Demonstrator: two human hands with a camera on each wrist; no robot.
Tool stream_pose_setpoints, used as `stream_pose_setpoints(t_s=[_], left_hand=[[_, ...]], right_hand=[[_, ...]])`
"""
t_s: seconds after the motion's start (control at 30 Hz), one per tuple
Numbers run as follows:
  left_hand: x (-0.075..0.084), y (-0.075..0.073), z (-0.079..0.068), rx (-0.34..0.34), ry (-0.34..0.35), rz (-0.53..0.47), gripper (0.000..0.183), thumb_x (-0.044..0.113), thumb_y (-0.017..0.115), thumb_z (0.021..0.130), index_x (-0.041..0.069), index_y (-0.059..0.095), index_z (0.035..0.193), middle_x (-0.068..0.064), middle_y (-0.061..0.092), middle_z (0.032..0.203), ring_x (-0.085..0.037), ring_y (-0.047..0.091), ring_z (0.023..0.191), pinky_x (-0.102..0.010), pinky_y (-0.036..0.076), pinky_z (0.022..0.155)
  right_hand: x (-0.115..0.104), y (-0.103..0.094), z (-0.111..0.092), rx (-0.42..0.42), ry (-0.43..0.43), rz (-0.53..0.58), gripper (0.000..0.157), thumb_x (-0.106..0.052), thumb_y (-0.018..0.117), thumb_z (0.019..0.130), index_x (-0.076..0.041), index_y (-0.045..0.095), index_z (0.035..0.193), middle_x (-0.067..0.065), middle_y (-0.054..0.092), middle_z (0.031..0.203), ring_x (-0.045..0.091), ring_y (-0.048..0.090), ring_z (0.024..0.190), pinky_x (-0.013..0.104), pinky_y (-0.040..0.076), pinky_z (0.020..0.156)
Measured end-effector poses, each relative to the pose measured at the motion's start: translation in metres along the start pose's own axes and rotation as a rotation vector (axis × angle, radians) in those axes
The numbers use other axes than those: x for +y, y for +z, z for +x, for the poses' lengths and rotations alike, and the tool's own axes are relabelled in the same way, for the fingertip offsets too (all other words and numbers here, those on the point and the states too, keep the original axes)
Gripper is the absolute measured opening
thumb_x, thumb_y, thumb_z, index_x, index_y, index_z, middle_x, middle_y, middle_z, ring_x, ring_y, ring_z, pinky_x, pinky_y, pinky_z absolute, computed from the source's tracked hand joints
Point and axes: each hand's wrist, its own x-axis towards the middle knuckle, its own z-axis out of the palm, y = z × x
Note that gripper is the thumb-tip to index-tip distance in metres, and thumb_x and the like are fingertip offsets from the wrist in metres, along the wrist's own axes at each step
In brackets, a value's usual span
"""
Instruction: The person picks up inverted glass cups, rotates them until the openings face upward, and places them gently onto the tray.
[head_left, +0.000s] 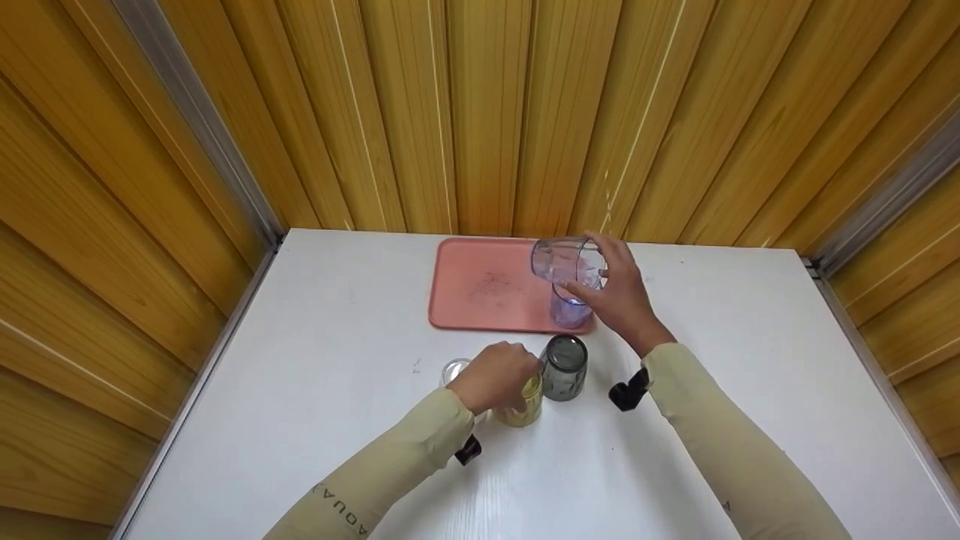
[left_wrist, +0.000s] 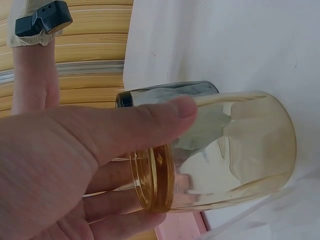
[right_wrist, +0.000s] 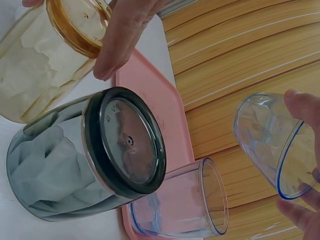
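My left hand (head_left: 496, 376) grips a yellow-tinted glass (head_left: 525, 410) from above, thumb and fingers around its upper end. That glass stands upside down on the table, its thick base up in the left wrist view. Right beside it a dark grey glass (head_left: 564, 369) is also upside down. My right hand (head_left: 621, 296) holds a clear, bluish glass (head_left: 553, 259) tilted almost onto its side, raised over the tray. Below it, another bluish glass (head_left: 570, 311) stands upright at the near right corner of the pink tray (head_left: 480, 300).
A colourless glass (head_left: 454, 369) stands left of the yellow one, partly hidden by my left hand. The white table (head_left: 337, 315) ends at a wood-patterned wall (head_left: 487, 112) behind the tray, with similar panels at both sides.
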Motion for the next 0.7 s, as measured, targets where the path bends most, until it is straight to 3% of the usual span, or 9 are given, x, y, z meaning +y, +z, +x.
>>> stream_pose_setpoints(t_s=[0.37, 0.7], left_hand=[[0.0, 0.0, -0.001, 0.004, -0.002, 0.032, 0.039, 0.027, 0.092, 0.061, 0.015, 0.073, 0.093, 0.002, 0.072, 0.087, -0.016, 0.064, 0.077, -0.03, 0.055, 0.075], [0.003, 0.001, 0.001, -0.004, 0.029, 0.133, 0.037, 0.03, 0.09, 0.064, 0.015, 0.074, 0.094, 0.002, 0.072, 0.088, -0.016, 0.065, 0.076, -0.029, 0.056, 0.073]], right_hand=[[-0.001, 0.001, 0.013, 0.004, 0.004, -0.042, 0.081, -0.033, 0.079, 0.079, -0.027, 0.035, 0.147, 0.009, 0.037, 0.147, 0.031, 0.04, 0.136, 0.051, 0.047, 0.102], [0.004, 0.002, 0.02, -0.002, 0.004, -0.065, 0.08, -0.036, 0.078, 0.08, -0.031, 0.035, 0.146, 0.008, 0.038, 0.145, 0.031, 0.041, 0.135, 0.054, 0.046, 0.102]])
